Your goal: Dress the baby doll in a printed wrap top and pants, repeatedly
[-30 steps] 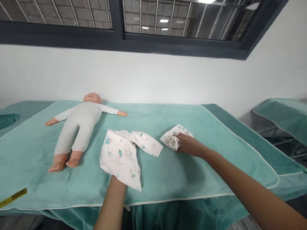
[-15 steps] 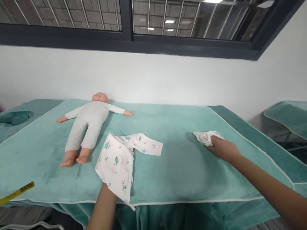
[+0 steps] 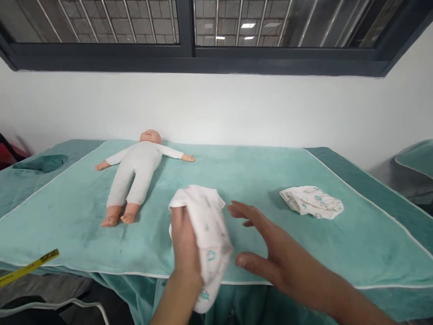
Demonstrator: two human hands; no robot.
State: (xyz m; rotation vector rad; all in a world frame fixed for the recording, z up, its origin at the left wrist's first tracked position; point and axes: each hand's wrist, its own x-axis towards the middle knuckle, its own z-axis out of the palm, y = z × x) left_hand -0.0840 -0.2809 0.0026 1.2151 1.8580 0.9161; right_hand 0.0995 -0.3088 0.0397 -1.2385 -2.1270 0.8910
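Observation:
My left hand is closed round a white printed baby garment, lifted off the teal blanket and bunched, blurred by motion. Just right of that garment is my right hand, open with fingers spread and nothing in it. A second small white printed garment lies crumpled on the blanket at the right, apart from both hands. A baby doll in a pale grey suit lies on its back at the far left, arms spread.
The blanket covers a table against a white wall under a dark-framed window. A yellow tape strip pokes in at the lower left. A dark green cloth lies at the far left. Another teal-covered table stands at the right.
My right hand let go of the small garment at the right and came back toward the centre. My left hand lifted the larger garment off the blanket and bunched it up.

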